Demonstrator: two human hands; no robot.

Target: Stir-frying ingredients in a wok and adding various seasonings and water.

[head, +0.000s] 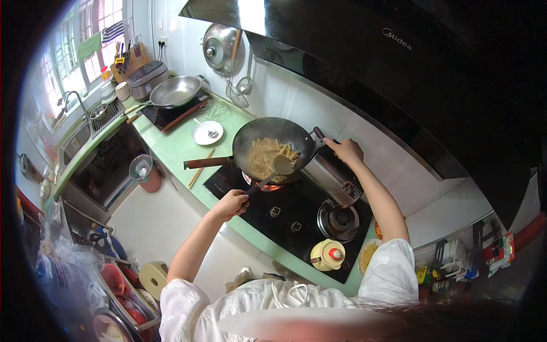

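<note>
My left hand grips the dark handle of a metal spatula, whose blade rests in the food. A dark wok is tilted over the glowing left burner. Brownish cooked pieces lie in it, with some haze above them. My right hand is closed on the wok's short side handle, at the wall side. The wok's long wooden handle points left over the counter, with nobody holding it. Below that handle lie wooden chopsticks.
A steel splash guard stands behind the black gas stove. Near the right burner sits a yellow lidded pot. A white plate with a spoon lies on the green counter, before a steel pan. The range hood hangs overhead.
</note>
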